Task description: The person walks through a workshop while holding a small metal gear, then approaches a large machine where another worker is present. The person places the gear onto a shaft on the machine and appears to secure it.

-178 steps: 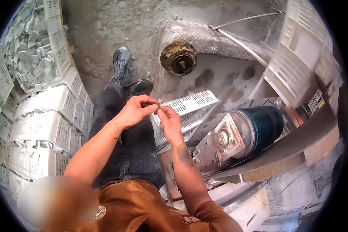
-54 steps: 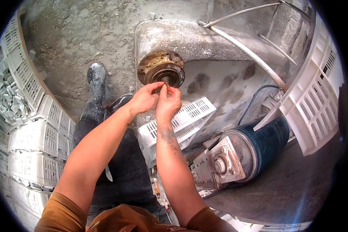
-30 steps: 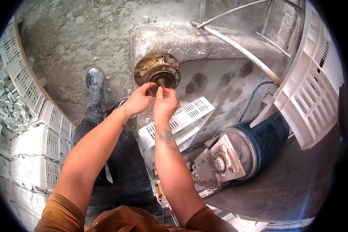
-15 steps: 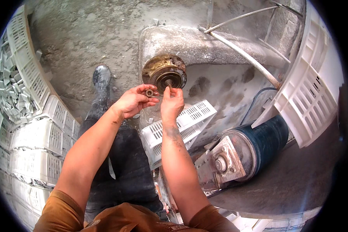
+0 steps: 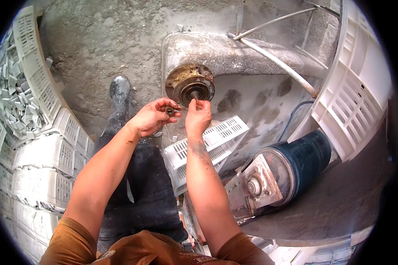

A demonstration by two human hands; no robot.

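A round, greasy metal flange (image 5: 185, 75) with a threaded shaft in its middle rests on the edge of a pale block. My right hand (image 5: 199, 115) pinches the end of that shaft, its fingertips closed around it. Just to the left, my left hand (image 5: 154, 116) holds a small dark metal ring (image 5: 169, 111), like a nut or bearing, between thumb and fingers. The ring is apart from the shaft. Dark grease marks the fingertips of the left hand.
A white slotted plastic crate (image 5: 225, 132) lies beneath my right forearm. A dark blue roller (image 5: 303, 159) with a belt stands at right. White crates (image 5: 44, 152) are stacked at left, one filled with small pale pieces (image 5: 17, 101). A metal pipe frame (image 5: 278, 64) rises behind.
The ring in my left hand has tilted slightly. My right hand stays on the shaft, and the whole view has shifted a little.
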